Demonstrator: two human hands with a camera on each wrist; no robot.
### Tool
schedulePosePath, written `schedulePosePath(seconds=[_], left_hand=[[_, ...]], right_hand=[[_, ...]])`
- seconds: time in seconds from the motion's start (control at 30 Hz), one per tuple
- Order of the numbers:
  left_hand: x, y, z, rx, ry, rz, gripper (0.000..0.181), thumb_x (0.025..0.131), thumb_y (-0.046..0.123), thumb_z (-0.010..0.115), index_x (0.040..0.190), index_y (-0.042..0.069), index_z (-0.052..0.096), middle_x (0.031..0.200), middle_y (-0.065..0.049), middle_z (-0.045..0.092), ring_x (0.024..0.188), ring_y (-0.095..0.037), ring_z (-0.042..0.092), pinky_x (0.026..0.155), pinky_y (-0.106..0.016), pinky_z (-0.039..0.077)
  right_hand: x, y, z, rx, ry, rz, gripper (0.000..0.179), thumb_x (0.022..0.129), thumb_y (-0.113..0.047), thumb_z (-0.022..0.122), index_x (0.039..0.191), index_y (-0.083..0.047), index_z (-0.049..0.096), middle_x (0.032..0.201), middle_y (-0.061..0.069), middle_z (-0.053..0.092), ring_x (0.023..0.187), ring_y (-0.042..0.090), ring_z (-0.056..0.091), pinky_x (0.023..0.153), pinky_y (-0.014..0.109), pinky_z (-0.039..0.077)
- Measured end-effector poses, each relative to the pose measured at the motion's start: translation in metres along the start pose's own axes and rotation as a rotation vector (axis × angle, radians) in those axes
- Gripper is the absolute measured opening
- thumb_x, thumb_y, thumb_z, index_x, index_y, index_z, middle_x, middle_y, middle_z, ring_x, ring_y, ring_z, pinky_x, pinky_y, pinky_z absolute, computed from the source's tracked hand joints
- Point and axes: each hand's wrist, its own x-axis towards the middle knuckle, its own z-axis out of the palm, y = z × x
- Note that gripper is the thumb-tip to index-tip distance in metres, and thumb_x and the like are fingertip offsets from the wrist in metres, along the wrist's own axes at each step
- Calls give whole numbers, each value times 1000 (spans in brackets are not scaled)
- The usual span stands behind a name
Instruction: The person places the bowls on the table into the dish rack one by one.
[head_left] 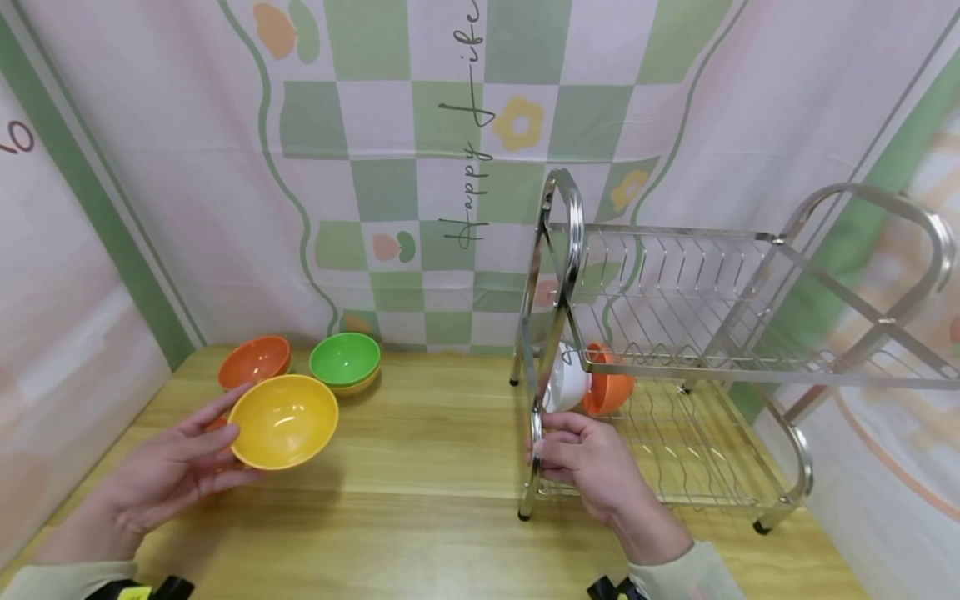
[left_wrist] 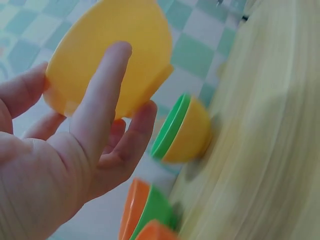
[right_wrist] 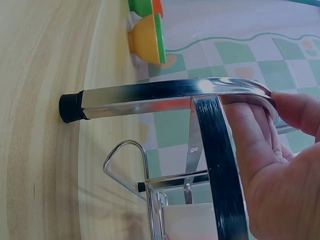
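My left hand (head_left: pixel 176 462) holds a yellow bowl (head_left: pixel 288 425) above the table, tilted so its inside faces me. Thumb at the rim, the other fingers are spread under the outside of the bowl in the left wrist view. My right hand (head_left: pixel 596 467) grips the near left post (right_wrist: pixel 150 95) of a two-tier metal dish rack (head_left: pixel 675 372), thumb on one side and fingers round the other. On the lower tier, just beyond that hand, a white bowl (head_left: pixel 567 385) and an orange bowl (head_left: pixel 611 392) stand on edge side by side.
At the back left, a green bowl (head_left: pixel 345 358) sits in a yellow bowl (head_left: pixel 360 387). Left of them, an orange bowl (head_left: pixel 253 361) rests in a green one (left_wrist: pixel 161 207). Another orange bowl (left_wrist: pixel 156 232) is partly hidden near my left hand. Curtains stand behind the wooden table (head_left: pixel 420 467).
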Motion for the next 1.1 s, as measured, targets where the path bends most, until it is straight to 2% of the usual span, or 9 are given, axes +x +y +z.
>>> schedulePosePath(seconds=[0.2, 0.43, 0.67, 0.8, 0.97, 1.1], left_hand=[[16, -20, 23, 41, 17, -20, 54, 107, -3, 28, 147, 25, 51, 139, -12, 53, 124, -39, 54, 103, -60, 39], [34, -46, 44, 97, 92, -43, 50, 107, 0, 37, 146, 27, 52, 137, -12, 53, 122, -38, 55, 101, -61, 41], [46, -70, 61, 86, 111, -60, 48, 106, 1, 41, 146, 27, 52, 134, -18, 53, 119, -38, 57, 100, -58, 43], [51, -81, 71, 58, 111, -72, 51, 106, 2, 42, 152, 24, 43, 134, -19, 52, 118, -38, 57, 100, -57, 45], [57, -90, 85, 48, 95, -96, 60, 105, 3, 43, 160, 17, 23, 139, -22, 46, 118, -40, 57, 99, -58, 45], [62, -94, 94, 48, 98, -104, 63, 105, 3, 45, 160, 14, 18, 138, -23, 45, 117, -39, 58, 99, -58, 45]], right_hand=[[0, 0, 0, 3, -4, -1, 47, 91, 3, 66, 134, 12, 49, 103, 18, 70, 93, 36, 69, 77, 42, 61], [-1, 0, 1, -10, 36, 1, 46, 88, 4, 68, 131, 10, 53, 104, 23, 69, 92, 37, 69, 77, 41, 61], [-1, -1, 3, -13, 34, 9, 44, 89, 4, 68, 131, 9, 54, 102, 20, 70, 92, 36, 70, 77, 43, 61], [-1, -2, 5, -20, 50, 1, 43, 89, 5, 68, 130, 10, 55, 102, 21, 70, 90, 36, 70, 76, 41, 61], [-2, -3, 6, -22, 60, 0, 44, 89, 5, 67, 131, 9, 54, 102, 21, 70, 90, 34, 70, 77, 42, 61], [-2, -3, 7, -37, 65, -1, 44, 89, 5, 68, 131, 9, 55, 101, 19, 71, 90, 33, 70, 78, 43, 60]])
